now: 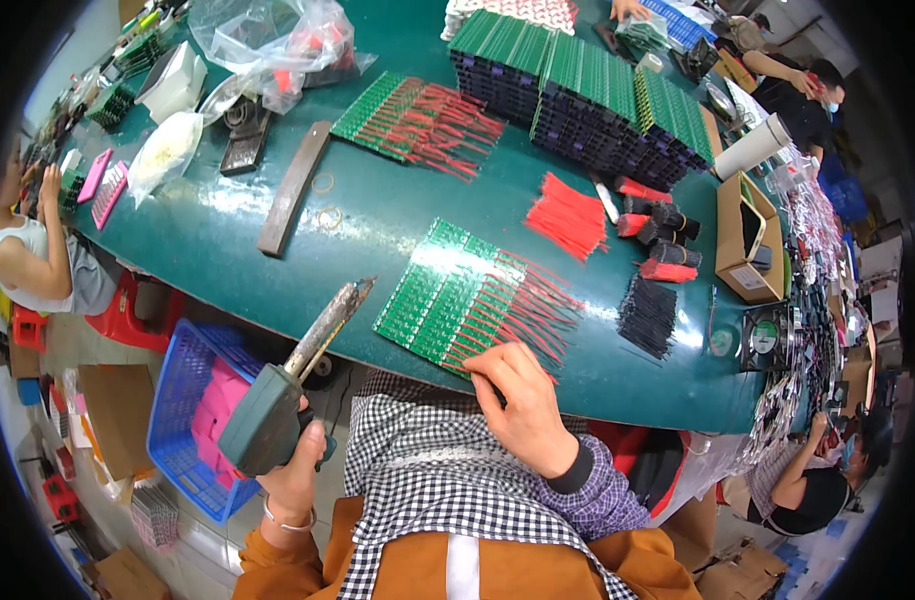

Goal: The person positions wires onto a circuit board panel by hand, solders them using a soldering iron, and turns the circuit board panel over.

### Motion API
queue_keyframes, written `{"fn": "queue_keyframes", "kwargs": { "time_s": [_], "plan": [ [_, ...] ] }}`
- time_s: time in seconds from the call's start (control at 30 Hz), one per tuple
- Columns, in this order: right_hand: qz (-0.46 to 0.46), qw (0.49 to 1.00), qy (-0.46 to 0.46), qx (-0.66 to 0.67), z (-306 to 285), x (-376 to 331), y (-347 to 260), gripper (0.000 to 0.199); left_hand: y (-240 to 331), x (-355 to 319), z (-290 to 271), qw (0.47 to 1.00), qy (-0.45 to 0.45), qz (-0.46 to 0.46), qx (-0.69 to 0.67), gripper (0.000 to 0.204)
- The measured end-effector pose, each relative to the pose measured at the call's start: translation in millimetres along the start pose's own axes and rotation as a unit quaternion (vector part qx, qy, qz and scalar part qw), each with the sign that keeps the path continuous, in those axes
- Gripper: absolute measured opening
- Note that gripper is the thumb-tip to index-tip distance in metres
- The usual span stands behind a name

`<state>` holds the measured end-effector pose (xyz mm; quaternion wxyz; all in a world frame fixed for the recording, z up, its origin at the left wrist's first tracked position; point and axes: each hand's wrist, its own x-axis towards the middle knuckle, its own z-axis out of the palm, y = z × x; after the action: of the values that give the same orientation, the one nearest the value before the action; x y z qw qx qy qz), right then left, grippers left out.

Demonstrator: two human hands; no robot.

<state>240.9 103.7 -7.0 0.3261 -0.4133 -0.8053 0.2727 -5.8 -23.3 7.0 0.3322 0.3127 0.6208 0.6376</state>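
Note:
My left hand (295, 470) is closed round the handle of a dark green soldering gun (262, 415), whose long, stained metal tip points up and right over the table edge. A green circuit board panel (445, 295) lies flat by the near edge, with a row of red wires (537, 315) running off its right side. At the panel's near corner my right hand (522, 405) is closed, thumb and fingers pinched where a red wire meets the board. The fingertips partly hide that wire. The soldering tip is apart from the panel.
Behind lie a wired panel (382, 115) and tall stacks of green boards (577, 90). Red wires (567, 215), black wires (645, 315) and a cardboard box (752, 240) are to the right. A wooden bar (295, 190) is left; a blue basket (182, 400) stands below. Other people sit around.

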Motion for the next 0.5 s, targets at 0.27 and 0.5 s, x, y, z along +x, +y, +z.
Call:
{"fn": "queue_keyframes", "kwargs": {
  "time_s": [0.27, 0.5],
  "plan": [
    [-0.190, 0.909, -0.186, 0.320, -20.1, 44.6, -106.6, 0.032, -1.3, 30.5, 13.8, 0.999, 0.016, -0.029, 0.009, 0.032],
    [-0.407, 0.655, -0.410, 0.487, 9.2, 29.9, -234.7, 0.028, -0.7, 38.6, 25.2, 0.998, -0.019, 0.039, 0.054, 0.031]
  ]
}}
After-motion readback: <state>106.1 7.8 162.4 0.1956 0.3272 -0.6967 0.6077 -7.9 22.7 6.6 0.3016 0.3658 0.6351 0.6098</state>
